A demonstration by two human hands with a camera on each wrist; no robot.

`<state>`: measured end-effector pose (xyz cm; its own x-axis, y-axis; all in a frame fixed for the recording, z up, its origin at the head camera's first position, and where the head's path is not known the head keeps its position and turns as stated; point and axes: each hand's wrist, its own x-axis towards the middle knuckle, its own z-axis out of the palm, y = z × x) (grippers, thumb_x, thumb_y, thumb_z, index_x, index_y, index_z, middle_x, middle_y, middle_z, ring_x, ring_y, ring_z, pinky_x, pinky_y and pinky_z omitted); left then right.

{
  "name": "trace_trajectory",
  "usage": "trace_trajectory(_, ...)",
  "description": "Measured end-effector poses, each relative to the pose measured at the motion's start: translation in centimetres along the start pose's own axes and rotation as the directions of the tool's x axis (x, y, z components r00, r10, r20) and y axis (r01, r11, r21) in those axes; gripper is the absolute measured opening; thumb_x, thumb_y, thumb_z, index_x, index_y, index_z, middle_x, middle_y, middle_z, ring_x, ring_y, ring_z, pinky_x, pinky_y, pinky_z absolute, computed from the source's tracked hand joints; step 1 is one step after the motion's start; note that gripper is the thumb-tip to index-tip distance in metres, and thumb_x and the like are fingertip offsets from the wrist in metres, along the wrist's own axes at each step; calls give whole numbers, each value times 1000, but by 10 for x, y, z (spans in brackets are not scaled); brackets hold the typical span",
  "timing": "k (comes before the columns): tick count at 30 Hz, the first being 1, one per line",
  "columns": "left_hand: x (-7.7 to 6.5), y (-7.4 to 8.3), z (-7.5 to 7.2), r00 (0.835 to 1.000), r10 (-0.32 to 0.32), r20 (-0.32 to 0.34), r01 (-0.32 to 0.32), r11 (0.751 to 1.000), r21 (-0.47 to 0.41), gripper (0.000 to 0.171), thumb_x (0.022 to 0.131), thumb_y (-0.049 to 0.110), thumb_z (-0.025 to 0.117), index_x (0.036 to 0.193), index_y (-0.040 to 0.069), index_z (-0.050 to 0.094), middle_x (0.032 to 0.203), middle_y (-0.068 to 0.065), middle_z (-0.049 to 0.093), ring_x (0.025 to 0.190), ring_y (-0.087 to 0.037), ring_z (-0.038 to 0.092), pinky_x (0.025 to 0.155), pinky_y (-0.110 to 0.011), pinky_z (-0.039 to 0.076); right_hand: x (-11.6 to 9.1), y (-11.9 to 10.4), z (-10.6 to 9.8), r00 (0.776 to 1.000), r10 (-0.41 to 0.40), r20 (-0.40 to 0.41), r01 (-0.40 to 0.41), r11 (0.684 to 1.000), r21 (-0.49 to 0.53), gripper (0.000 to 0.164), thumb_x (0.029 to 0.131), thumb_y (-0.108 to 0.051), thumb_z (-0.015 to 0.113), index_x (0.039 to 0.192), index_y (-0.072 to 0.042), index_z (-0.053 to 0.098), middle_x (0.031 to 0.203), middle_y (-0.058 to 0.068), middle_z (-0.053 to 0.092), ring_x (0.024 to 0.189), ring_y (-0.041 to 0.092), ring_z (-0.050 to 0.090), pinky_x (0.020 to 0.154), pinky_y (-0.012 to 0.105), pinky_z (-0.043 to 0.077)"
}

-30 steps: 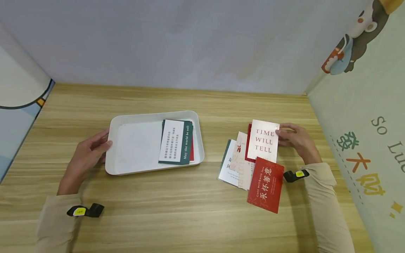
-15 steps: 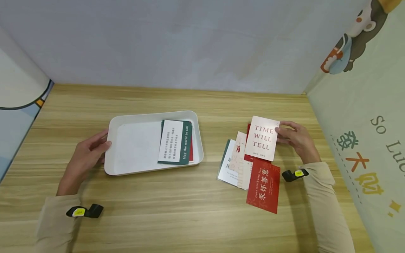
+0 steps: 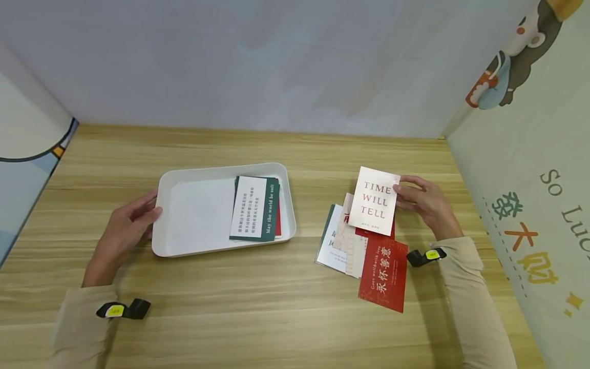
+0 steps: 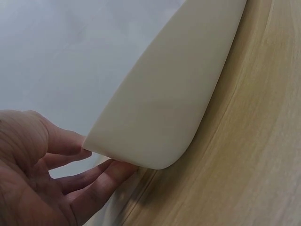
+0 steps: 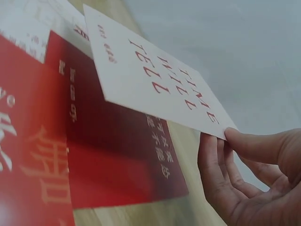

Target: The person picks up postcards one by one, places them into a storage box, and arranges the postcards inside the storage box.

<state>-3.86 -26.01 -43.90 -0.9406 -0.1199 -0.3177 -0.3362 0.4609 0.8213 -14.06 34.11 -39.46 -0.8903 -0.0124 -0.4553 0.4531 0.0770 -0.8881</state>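
The white tray (image 3: 198, 218), landmark for all positions, rests on the wood-grain tabletop (image 3: 230, 318). At its left end, the left hand (image 3: 131, 223) grasps it, thumb at the rim and fingers beneath the wall. Inside the tray, toward its right end, a green-and-white card printed "May the world be soft" (image 3: 253, 207) overlies other cards, one showing a red edge (image 3: 278, 223).

Well to the right of the tray, the right hand (image 3: 421, 202) pinches the "TIME WILL TELL" card (image 3: 374, 201) by one corner, thumb above and fingers below. As the right wrist view shows, this card is raised and tilted above a dark red card (image 5: 117, 141). Also right of the tray lie a white card with a green edge (image 3: 333, 243), a pale pink card (image 3: 356, 259) overlapping it, and, farthest from the tray's back edge, a bright red card (image 3: 383, 279) with white lettering.
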Motion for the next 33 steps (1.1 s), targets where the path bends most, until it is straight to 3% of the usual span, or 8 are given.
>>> trace_trajectory(6,-1,0,0,1000,12,8,-12,1000,10,61,111,32,52,165,15,30,155,-35,44,94,-4,51,68,-15,51,-3,-4,14,999,-18,36,17,999,33,21,100,-6,70,118,-13,62,88,-5,76,81,8,74,75,24,61)
trace_trajectory(14,0,2,0,1000,2,11,-2,1000,2,63,110,36,52,165,15,30,156,-34,42,107,-19,51,70,-14,51,-5,-9,35,998,-25,58,25,1000,-4,23,100,-8,70,121,-12,60,92,-7,75,84,8,73,78,24,61)
trace_trajectory(26,-1,2,-1,1000,-1,14,1,1000,4,62,111,34,51,166,17,28,156,-35,42,106,-21,52,69,-15,50,-3,-21,73,996,-20,91,20,1000,-7,27,101,-10,69,127,-14,60,96,-8,76,88,10,73,79,24,61)
trace_trajectory(33,-1,1,-2,1000,-1,19,1,1000,-4,61,111,34,51,166,16,28,155,-35,41,104,-19,52,69,-15,51,0,-18,97,991,-3,133,2,1000,5,21,102,-4,65,119,-14,62,91,-6,76,82,11,73,76,24,61)
